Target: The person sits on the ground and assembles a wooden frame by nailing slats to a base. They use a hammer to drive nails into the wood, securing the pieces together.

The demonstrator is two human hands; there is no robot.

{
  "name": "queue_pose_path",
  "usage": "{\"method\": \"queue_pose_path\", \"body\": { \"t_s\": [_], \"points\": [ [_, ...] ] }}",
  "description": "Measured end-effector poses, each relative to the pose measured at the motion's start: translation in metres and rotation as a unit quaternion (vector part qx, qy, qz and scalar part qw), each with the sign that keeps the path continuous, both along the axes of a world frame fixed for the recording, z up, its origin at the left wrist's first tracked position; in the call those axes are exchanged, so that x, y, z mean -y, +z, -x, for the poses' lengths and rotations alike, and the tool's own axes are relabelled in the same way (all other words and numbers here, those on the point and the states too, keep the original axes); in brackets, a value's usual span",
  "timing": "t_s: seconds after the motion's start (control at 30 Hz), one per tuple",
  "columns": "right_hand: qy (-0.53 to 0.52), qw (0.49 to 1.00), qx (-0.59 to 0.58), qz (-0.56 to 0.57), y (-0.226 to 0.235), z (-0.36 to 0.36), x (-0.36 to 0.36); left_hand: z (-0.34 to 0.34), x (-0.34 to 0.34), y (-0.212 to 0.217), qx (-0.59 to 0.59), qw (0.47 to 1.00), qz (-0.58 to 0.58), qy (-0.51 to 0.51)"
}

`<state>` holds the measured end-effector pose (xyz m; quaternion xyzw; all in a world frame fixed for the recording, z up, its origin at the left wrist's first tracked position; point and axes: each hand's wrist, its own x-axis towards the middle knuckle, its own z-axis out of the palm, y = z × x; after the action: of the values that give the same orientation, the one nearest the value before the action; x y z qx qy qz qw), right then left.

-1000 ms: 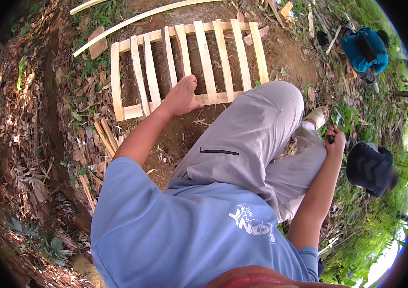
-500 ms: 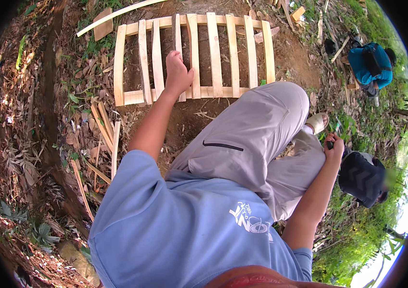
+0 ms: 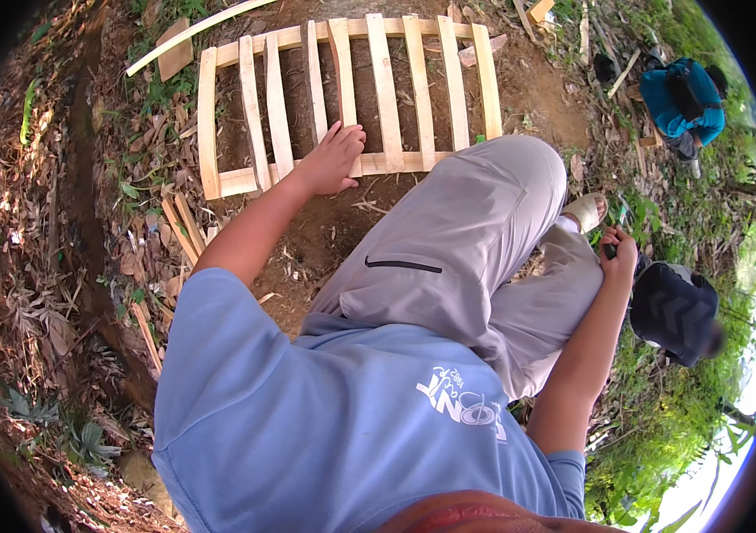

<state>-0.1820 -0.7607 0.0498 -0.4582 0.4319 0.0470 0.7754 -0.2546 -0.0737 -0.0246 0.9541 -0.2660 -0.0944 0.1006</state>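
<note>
While the half-open left hand (image 3: pixel 332 162) touches a slatted pale-wood frame (image 3: pixel 384 98), the right hand (image 3: pixel 622 251) grips a black handle (image 3: pixel 610 251).

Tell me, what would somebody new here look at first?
Probably the pale slatted wooden frame on the ground at the top middle, with the left hand at its near edge. Next comes the big blue shirt across the lower middle. Off to the right, the right hand grips a dark handle.
</note>
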Motion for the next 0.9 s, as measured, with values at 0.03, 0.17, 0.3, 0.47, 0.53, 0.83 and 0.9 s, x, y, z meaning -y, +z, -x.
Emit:
{"method": "queue_pose_path", "body": {
  "t_s": [0.03,0.17,0.3,0.47,0.53,0.83,0.9],
  "points": [
    [-0.003,1.000,0.001,-0.002,-0.001,0.000,0.001,-0.001,-0.001,-0.001,-0.003,1.000,-0.013,0.002],
    [-0.010,1.000,-0.001,-0.006,-0.005,-0.001,0.007,-0.001,-0.001,-0.008,0.021,1.000,0.001,0.000],
    [0.005,1.000,-0.001,-0.003,-0.007,-0.004,0.006,0.000,-0.002,-0.014,0.026,1.000,-0.004,-0.002],
    [-0.002,1.000,-0.006,0.005,-0.005,-0.007,0.000,0.000,-0.002,-0.012,0.017,1.000,0.001,-0.006],
    [-0.004,1.000,-0.007,0.002,-0.004,-0.010,-0.003,0.000,-0.001,-0.011,0.014,1.000,-0.013,-0.010],
    [0.003,1.000,-0.004,-0.002,0.001,-0.016,-0.017,0.001,0.002,-0.016,0.029,0.999,-0.026,-0.008],
    [0.006,1.000,-0.003,-0.003,0.000,-0.016,-0.014,0.000,0.003,-0.016,0.029,0.999,-0.023,-0.006]
  ]
}}
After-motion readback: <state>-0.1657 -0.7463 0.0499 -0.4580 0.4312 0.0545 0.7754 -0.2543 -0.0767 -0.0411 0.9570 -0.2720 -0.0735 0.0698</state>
